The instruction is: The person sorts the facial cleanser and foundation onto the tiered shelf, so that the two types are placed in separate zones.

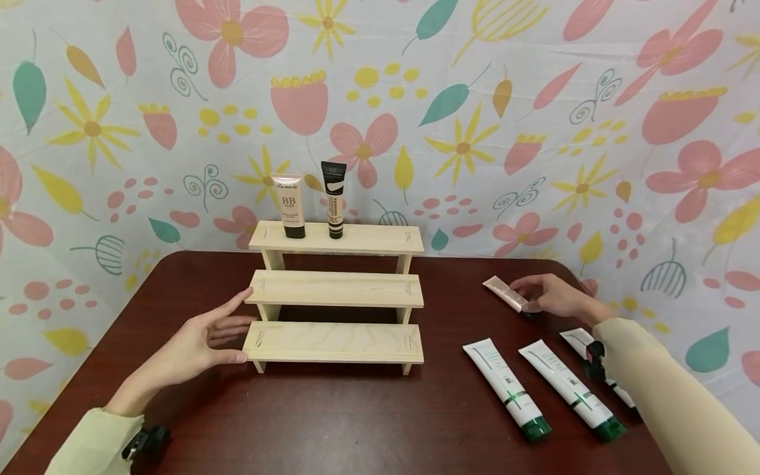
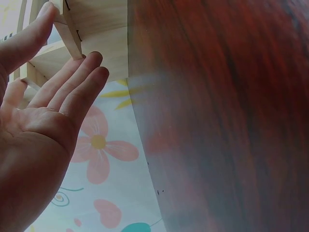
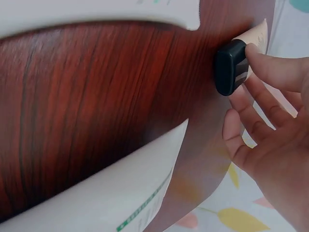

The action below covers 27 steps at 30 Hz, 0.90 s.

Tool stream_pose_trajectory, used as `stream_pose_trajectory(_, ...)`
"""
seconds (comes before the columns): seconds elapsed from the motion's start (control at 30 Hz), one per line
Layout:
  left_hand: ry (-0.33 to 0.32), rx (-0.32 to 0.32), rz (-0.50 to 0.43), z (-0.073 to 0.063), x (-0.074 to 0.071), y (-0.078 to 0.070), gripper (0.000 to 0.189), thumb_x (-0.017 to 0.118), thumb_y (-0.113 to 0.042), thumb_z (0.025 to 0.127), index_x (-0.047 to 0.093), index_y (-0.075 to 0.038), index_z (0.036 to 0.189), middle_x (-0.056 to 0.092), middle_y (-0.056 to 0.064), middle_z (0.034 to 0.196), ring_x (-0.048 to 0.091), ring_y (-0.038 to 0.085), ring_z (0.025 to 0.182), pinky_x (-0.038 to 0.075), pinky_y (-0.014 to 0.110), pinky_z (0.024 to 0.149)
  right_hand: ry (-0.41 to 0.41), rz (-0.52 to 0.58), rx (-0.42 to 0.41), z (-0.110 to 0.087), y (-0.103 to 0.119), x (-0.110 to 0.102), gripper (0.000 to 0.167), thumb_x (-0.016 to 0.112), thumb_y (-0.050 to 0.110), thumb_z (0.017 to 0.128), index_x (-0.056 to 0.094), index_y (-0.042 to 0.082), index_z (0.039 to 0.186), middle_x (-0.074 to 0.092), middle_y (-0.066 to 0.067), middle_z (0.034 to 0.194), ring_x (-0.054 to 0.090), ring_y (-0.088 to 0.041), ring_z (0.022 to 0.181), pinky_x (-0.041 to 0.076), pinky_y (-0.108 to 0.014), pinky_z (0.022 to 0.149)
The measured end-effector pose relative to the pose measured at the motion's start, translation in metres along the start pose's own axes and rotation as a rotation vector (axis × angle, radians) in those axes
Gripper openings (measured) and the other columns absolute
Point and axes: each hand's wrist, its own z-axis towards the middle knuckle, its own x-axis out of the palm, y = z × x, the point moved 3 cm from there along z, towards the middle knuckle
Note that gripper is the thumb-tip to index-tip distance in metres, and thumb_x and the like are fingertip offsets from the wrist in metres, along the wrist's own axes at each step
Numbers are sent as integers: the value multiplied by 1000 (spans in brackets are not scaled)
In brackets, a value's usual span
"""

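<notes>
On the far left, a pale sleeve (image 1: 97,441) is covering an arm, and a black band (image 1: 144,442) is circling the wrist. The left hand (image 1: 192,343) is holding its fingers mostly straight, with the thumb spreading away from them, and it is touching the left side of a wooden stand (image 1: 335,342) with three steps. The stand is sitting on the shiny red-brown surface (image 1: 368,422). Up on its top step, a pinkish tube marked BB (image 1: 290,206) is standing upright on its black cap. Just to its right, a thinner black and beige tube (image 1: 335,201) is standing upright too. Well to the right of the stand, the right hand (image 1: 549,295) is pinching a small beige tube (image 1: 503,293) at its black cap (image 3: 231,67), with the thumb pressing on one side and fingers on the other. I cannot tell if that tube is touching the surface. Nearer, two white tubes with green caps (image 1: 507,386) are lying side by side, slanting. A third white tube (image 1: 574,338) is lying farther right, partly hiding under the right arm. Behind everything, a flowery cloth (image 1: 415,191) is hanging.
</notes>
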Motion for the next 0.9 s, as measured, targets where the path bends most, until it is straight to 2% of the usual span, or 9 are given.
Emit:
stream_pose_trajectory(0.2,-1,12,5,0,0,1,107,90,-10,84,27,-21,169,63,26,139,65,38,124,56,38,98,23,36,6,6,3,6,50,76,-5,92,57,-17,136,65,-23,112,62,-31,88,53,-30,68)
stream_pose_trajectory(0.37,-1,13,5,-1,1,0,106,90,-11,85,27,-21,169,63,26,140,65,40,124,56,34,97,33,48,2,8,5,11,51,77,-2,93,56,-17,137,65,-21,112,62,-30,90,53,-30,70)
stream_pose_trajectory(0.5,1,8,2,0,1,0,106,90,-12,85,27,-22,169,62,27,140,65,39,124,55,31,97,23,15,-2,8,6,11,50,77,2,95,57,-16,136,67,-18,110,61,-29,95,52,-30,70)
stream_pose_trajectory(0.9,0,15,-11,-1,1,1,106,90,-9,85,27,-20,169,62,27,140,66,30,124,55,29,96,40,52,47,13,8,15,57,82,4,89,58,-14,138,64,-16,104,55,-24,83,45,-30,64)
